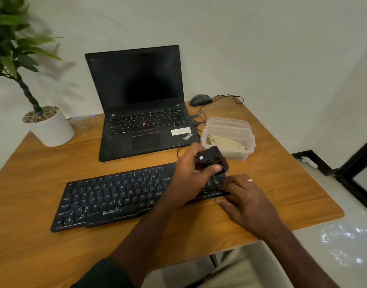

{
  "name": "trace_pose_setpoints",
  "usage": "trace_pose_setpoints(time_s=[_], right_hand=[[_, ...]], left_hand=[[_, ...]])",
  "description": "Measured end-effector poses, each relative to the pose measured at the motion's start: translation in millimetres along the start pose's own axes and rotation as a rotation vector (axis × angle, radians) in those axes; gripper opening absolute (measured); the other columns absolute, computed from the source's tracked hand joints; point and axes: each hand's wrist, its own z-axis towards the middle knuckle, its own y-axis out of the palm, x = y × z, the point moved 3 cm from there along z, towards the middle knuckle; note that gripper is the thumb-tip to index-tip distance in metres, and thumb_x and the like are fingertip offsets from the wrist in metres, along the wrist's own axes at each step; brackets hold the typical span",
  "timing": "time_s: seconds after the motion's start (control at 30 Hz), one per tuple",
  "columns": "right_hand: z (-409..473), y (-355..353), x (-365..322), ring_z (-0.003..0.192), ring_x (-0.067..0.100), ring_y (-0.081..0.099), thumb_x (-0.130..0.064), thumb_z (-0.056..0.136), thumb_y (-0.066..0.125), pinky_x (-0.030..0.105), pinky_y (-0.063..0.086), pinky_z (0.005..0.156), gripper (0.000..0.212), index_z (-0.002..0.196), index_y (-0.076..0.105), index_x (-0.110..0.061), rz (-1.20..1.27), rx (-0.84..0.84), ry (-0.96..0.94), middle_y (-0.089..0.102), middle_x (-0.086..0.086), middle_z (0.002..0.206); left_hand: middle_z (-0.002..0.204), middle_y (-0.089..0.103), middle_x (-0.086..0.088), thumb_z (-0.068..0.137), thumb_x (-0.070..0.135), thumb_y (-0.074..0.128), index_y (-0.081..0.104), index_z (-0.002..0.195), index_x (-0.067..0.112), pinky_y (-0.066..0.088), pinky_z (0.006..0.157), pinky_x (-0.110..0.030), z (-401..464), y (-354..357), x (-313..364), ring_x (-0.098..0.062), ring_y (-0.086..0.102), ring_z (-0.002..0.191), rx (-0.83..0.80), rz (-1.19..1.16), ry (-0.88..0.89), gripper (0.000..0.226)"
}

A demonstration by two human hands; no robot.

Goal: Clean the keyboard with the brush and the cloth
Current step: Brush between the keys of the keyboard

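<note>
While the black brush (211, 161), blurred but seemingly bristles-down, is clasped in the left hand (188, 173) over the right end of the keyboard (116, 198), that end is steadied by the flat, empty right hand (247, 198). The keyboard's long axis runs leftward from the brush; the cloth (226, 142) is left in the plastic container (249, 140) just beyond.
</note>
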Motion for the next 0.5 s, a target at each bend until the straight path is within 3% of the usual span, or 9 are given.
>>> trace_pose_setpoints(time_s=[0.17, 0.3, 0.4, 0.5], right_hand=[[16.2, 18.4, -34.4, 0.115, 0.017, 0.057, -0.046, 0.086, 0.075, 0.041, 0.046, 0.102, 0.04, 0.113, 0.072, -0.017, -0.045, 0.003, -0.11, 0.064, 0.0, 0.121], [35.4, 66.5, -88.1, 0.126, 0.017, 0.054, -0.05, 0.084, 0.075, 0.049, 0.045, 0.107, 0.05, 0.126, 0.065, -0.025, -0.022, -0.136, -0.227, 0.059, -0.004, 0.134], [44.2, 85.7, -106.6, 0.136, 0.015, 0.047, -0.058, 0.09, 0.059, 0.047, 0.037, 0.114, 0.054, 0.137, 0.053, -0.033, -0.041, -0.22, -0.234, 0.053, -0.006, 0.145], [46.0, 84.3, -101.6, 0.138, 0.012, 0.044, -0.06, 0.092, 0.05, 0.046, 0.038, 0.115, 0.054, 0.139, 0.053, -0.035, -0.036, -0.25, -0.188, 0.05, -0.011, 0.148]], left_hand=[[0.108, 0.066, -0.001, 0.086, -0.001, 0.069, 0.053, 0.101, 0.011, 0.059, 0.077, -0.025, -34.3, -88.0, 0.5, -0.014, 0.07, 0.102, 0.181, 0.099, -0.018, 0.025], [0.09, 0.07, 0.0, 0.084, -0.006, 0.069, 0.054, 0.099, 0.005, 0.055, 0.068, -0.02, -78.7, -154.3, 2.3, -0.009, 0.07, 0.083, 0.33, 0.178, -0.038, 0.024], [0.071, 0.067, 0.009, 0.084, -0.005, 0.068, 0.054, 0.098, 0.006, 0.049, 0.055, -0.015, -111.0, -195.2, 3.9, 0.0, 0.061, 0.06, 0.421, 0.215, -0.067, 0.022], [0.061, 0.062, 0.011, 0.084, -0.005, 0.067, 0.053, 0.102, -0.006, 0.056, 0.056, -0.024, -140.4, -234.4, 5.7, 0.001, 0.055, 0.05, 0.511, 0.279, -0.086, 0.023]])
